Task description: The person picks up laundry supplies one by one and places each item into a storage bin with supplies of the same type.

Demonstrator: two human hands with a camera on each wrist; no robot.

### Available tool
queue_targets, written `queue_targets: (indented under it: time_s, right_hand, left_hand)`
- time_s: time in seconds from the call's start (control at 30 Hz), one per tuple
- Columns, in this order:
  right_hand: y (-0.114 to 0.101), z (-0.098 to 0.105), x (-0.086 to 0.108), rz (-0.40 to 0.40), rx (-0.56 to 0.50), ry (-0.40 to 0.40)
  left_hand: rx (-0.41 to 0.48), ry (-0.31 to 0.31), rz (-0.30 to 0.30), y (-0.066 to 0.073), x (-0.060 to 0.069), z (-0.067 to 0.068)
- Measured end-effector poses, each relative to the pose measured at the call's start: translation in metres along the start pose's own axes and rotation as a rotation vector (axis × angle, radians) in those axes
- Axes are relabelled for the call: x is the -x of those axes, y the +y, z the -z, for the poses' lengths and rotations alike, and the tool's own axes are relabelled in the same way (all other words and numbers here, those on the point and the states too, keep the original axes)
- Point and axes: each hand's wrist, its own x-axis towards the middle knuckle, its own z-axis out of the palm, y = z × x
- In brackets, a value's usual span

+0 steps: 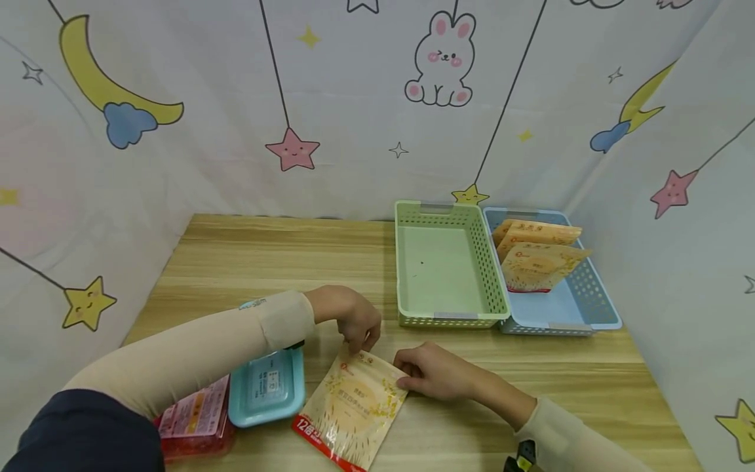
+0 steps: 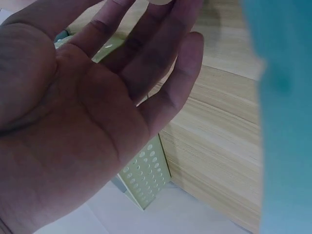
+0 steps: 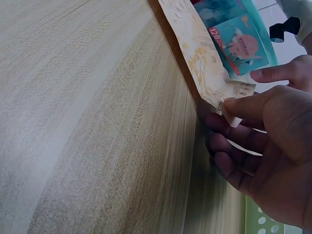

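With your left hand [image 1: 356, 321] and right hand [image 1: 433, 372], each grip nearly closed, you're pinching the top corners of a beige pouch [image 1: 356, 410] at the tabletop [image 1: 271, 252]; its red strip [image 1: 324, 445] is showing "12".

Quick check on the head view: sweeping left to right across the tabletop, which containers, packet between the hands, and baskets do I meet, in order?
Red container → light-blue container → beige packet → green basket → blue basket.
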Motion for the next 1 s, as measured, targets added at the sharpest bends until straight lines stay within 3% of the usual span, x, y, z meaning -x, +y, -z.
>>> queue_targets:
  time_s: [0.23, 0.47, 0.63, 0.77, 1.0]
  right_hand:
    - [-0.003, 0.000, 0.001, 0.006, -0.031, -0.022]
    - [-0.005, 0.003, 0.004, -0.085, -0.195, -0.025]
    - [-0.003, 0.008, 0.006, -0.095, -0.218, 0.016]
    - [-0.004, 0.019, 0.007, -0.056, -0.147, 0.058]
    - [-0.008, 0.042, 0.008, 0.006, 0.024, 0.132]
  left_hand:
    - [-0.013, -0.066, 0.040, 0.004, 0.000, 0.000]
    - [0.062, -0.057, 0.042, 0.003, 0.003, 0.000]
    - [0.131, -0.044, 0.025, 0.001, 0.008, 0.004]
    - [0.173, -0.030, 0.003, 0.001, 0.013, 0.007]
    - [0.211, 0.055, -0.043, -0.001, 0.021, 0.009]
